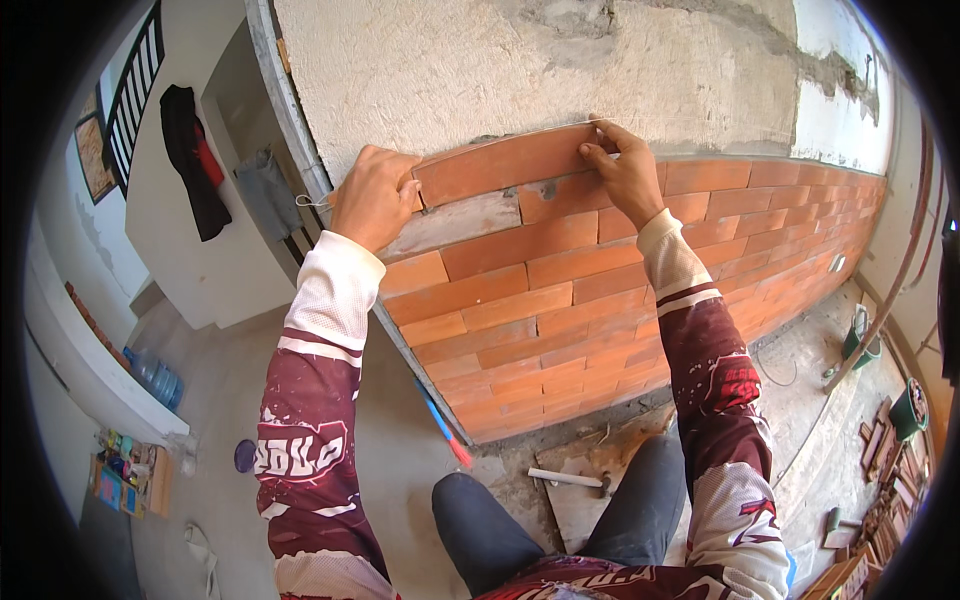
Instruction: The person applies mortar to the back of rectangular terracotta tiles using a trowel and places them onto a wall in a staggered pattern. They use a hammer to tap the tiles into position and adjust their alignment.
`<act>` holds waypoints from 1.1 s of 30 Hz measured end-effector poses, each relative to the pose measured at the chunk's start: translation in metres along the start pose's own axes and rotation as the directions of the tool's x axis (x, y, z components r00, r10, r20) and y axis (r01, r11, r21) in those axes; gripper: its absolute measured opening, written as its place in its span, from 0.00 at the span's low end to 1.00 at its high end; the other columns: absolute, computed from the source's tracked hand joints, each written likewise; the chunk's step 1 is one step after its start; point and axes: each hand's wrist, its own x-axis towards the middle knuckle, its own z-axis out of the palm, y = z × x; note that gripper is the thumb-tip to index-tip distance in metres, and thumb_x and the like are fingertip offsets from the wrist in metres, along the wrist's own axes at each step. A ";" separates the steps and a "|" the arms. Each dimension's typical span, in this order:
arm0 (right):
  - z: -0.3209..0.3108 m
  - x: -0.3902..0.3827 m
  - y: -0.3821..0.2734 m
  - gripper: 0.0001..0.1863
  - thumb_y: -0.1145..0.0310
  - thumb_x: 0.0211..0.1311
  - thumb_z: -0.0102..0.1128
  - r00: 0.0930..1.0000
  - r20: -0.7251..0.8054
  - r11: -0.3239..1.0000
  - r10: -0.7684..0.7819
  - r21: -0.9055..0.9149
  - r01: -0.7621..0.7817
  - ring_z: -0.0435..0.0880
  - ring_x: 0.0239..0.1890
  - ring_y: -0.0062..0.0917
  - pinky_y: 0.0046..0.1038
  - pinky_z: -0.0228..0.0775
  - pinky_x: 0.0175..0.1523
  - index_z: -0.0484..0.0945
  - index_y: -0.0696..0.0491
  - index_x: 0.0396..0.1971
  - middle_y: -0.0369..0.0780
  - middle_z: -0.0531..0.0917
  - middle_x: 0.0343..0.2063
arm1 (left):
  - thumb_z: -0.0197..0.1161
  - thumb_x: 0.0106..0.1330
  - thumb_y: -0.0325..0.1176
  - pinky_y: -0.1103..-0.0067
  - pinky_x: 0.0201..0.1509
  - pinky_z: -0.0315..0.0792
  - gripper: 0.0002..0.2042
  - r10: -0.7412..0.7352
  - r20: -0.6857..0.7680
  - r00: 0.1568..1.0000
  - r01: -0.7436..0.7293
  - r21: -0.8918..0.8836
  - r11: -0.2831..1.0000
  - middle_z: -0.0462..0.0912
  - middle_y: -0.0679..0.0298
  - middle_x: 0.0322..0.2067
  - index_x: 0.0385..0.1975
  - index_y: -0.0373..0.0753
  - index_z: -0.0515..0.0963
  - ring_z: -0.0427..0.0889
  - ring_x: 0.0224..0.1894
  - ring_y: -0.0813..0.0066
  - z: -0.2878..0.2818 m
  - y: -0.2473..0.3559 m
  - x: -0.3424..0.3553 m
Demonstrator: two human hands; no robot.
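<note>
A long terracotta brick slip [505, 162] lies along the top course of the brick-faced wall [520, 260], below a rough plastered band [540, 70]. My left hand [375, 200] is closed at the slip's left end, fingertips curled against it. My right hand [625, 170] grips its right end with thumb and bent fingers. A thin white string [312, 200] has a loose loop at the wall's left edge and runs along the slip's upper edge. Under the slip sits a pale, mortar-smeared piece [450, 228].
A hammer [560, 478] and a blue-and-red tool [445, 430] lie low by the wall. Buckets [910, 408], stacked tile pieces [880, 450] and a hose [900, 280] are at right. Stairs, hanging clothes [190, 160], water jugs [155, 380] and boxes [130, 470] are at left.
</note>
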 end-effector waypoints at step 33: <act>-0.028 -0.040 -0.010 0.14 0.80 0.58 0.65 0.959 -0.032 0.959 -0.283 -0.008 0.283 0.83 0.39 0.27 0.26 0.79 0.43 0.75 0.59 0.43 0.42 0.82 0.39 | 0.65 0.60 0.29 0.67 0.36 0.75 0.06 -0.088 -0.453 0.887 0.033 -0.127 0.991 0.83 0.51 0.27 0.27 0.32 0.79 0.83 0.29 0.56 0.007 0.013 -0.008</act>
